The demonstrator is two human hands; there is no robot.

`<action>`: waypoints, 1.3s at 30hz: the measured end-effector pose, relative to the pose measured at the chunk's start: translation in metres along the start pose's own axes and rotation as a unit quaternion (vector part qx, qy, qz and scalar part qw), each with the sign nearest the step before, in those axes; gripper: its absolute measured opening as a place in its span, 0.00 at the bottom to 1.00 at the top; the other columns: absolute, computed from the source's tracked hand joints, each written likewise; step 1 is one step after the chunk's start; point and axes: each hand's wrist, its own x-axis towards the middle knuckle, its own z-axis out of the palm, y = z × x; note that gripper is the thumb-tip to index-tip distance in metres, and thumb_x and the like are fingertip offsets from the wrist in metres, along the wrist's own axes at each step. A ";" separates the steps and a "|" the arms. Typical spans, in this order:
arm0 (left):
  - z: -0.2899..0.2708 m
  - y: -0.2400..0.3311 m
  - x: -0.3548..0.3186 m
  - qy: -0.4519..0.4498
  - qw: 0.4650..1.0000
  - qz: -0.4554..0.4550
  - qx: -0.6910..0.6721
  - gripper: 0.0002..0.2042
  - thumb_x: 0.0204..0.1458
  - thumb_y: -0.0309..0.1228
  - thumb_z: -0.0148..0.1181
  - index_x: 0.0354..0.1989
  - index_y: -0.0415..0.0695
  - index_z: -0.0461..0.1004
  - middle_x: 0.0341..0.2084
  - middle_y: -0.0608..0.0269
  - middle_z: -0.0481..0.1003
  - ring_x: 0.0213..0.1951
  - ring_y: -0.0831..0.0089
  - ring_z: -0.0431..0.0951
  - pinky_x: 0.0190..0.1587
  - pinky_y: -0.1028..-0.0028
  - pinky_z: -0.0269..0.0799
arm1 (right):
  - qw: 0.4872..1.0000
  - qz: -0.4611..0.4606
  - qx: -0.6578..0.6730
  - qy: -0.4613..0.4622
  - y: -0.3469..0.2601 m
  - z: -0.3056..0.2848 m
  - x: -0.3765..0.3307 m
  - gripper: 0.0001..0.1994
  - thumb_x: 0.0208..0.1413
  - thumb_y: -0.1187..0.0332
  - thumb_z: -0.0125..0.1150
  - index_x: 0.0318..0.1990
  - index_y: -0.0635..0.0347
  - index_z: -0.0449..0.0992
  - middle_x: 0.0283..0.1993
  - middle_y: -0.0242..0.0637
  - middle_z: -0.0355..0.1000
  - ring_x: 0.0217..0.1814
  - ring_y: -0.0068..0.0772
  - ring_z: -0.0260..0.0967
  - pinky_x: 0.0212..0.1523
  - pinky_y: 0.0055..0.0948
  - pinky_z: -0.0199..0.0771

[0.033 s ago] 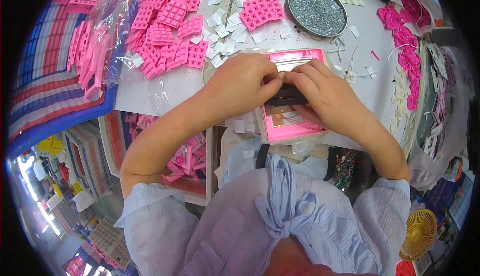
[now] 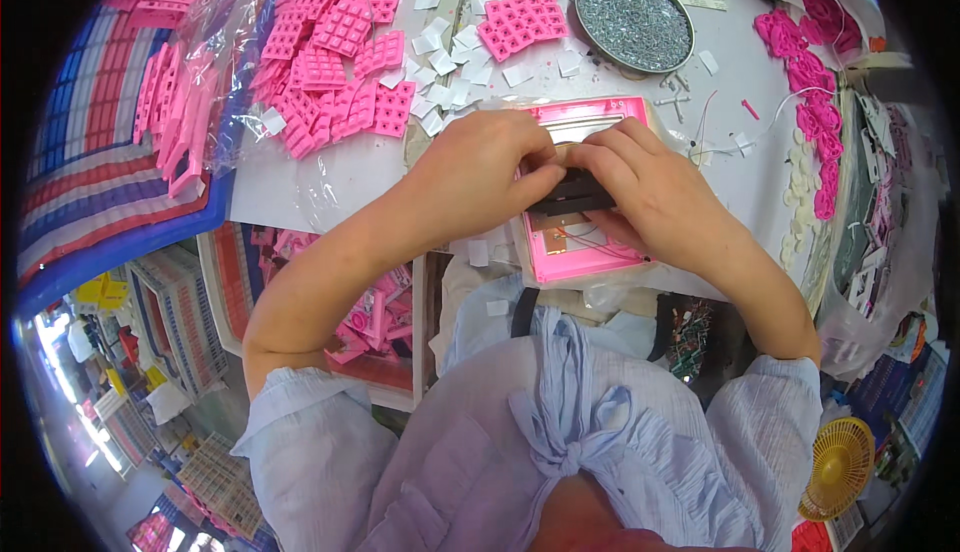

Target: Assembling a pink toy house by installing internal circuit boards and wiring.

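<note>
Both of our hands are working over the pink plastic casing [image 2: 575, 252] on the table: our left hand [image 2: 480, 177] and right hand [image 2: 655, 187] are pinching a small black part [image 2: 570, 195] between closed fingertips, just below the round tray of screws [image 2: 633, 19].

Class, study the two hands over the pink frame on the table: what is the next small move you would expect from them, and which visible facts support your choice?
Probably pressing the black part down into the pink frame. Both the left hand and the right hand pinch that part from opposite sides, directly above the frame's open middle, where thin wires show. Whether it already sits flush is hidden by the fingers.
</note>
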 end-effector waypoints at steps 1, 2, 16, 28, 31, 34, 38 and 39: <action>0.000 -0.002 -0.002 -0.004 1.000 -0.013 -0.026 0.06 0.52 0.27 0.65 0.32 0.37 0.78 0.25 0.57 0.75 0.28 0.67 0.75 0.32 0.69 0.70 | 1.000 0.001 0.004 0.001 0.000 0.001 0.000 0.26 0.43 0.72 0.70 0.53 0.59 0.72 0.47 0.38 0.70 0.52 0.45 0.67 0.50 0.37 0.76; 0.000 -0.005 -0.004 -0.007 0.998 -0.026 -0.053 0.06 0.52 0.27 0.65 0.32 0.37 0.78 0.25 0.58 0.75 0.28 0.69 0.75 0.32 0.69 0.70 | 1.000 0.002 0.007 0.003 0.000 0.002 0.000 0.26 0.43 0.72 0.70 0.53 0.59 0.72 0.47 0.38 0.70 0.52 0.45 0.67 0.50 0.37 0.76; 0.005 -0.014 0.001 0.029 0.994 0.090 -0.050 0.04 0.54 0.24 0.62 0.34 0.37 0.74 0.29 0.57 0.73 0.31 0.63 0.74 0.34 0.67 0.69 | 1.000 0.000 0.000 0.000 0.001 0.002 0.001 0.28 0.42 0.70 0.73 0.54 0.58 0.71 0.49 0.38 0.71 0.53 0.45 0.68 0.49 0.38 0.76; -0.002 -0.010 -0.002 -0.036 0.990 -0.003 -0.138 0.05 0.56 0.27 0.63 0.34 0.37 0.75 0.27 0.60 0.71 0.29 0.72 0.70 0.32 0.72 0.65 | 1.000 -0.004 -0.003 0.005 0.002 0.003 0.002 0.28 0.39 0.71 0.74 0.51 0.57 0.71 0.47 0.36 0.70 0.52 0.45 0.68 0.47 0.39 0.77; -0.002 -0.016 0.000 -0.033 0.991 0.019 -0.130 0.06 0.56 0.27 0.63 0.33 0.38 0.75 0.26 0.60 0.71 0.28 0.72 0.70 0.31 0.72 0.65 | 1.000 0.004 0.010 0.009 0.001 0.004 0.003 0.30 0.36 0.73 0.75 0.51 0.58 0.70 0.47 0.38 0.70 0.50 0.46 0.68 0.47 0.40 0.76; -0.001 -0.017 0.001 -0.010 0.995 0.052 -0.084 0.06 0.55 0.27 0.64 0.33 0.38 0.75 0.26 0.59 0.71 0.28 0.69 0.71 0.31 0.70 0.66 | 1.000 0.007 0.026 0.013 0.001 0.005 0.003 0.31 0.33 0.75 0.75 0.51 0.60 0.70 0.47 0.41 0.70 0.49 0.49 0.68 0.48 0.42 0.74; -0.001 -0.016 0.005 0.005 0.995 0.099 -0.006 0.06 0.52 0.27 0.65 0.32 0.38 0.75 0.27 0.56 0.73 0.29 0.61 0.74 0.32 0.66 0.68 | 1.000 -0.005 0.008 0.011 0.002 0.004 0.004 0.28 0.37 0.73 0.74 0.50 0.59 0.71 0.46 0.38 0.70 0.50 0.46 0.68 0.47 0.40 0.76; -0.001 -0.015 0.006 0.008 0.994 0.110 0.017 0.06 0.51 0.27 0.66 0.32 0.38 0.76 0.27 0.55 0.74 0.30 0.60 0.75 0.32 0.65 0.69 | 1.000 -0.011 -0.001 0.011 0.002 0.004 0.004 0.26 0.39 0.71 0.74 0.50 0.59 0.72 0.46 0.36 0.70 0.50 0.45 0.68 0.46 0.39 0.77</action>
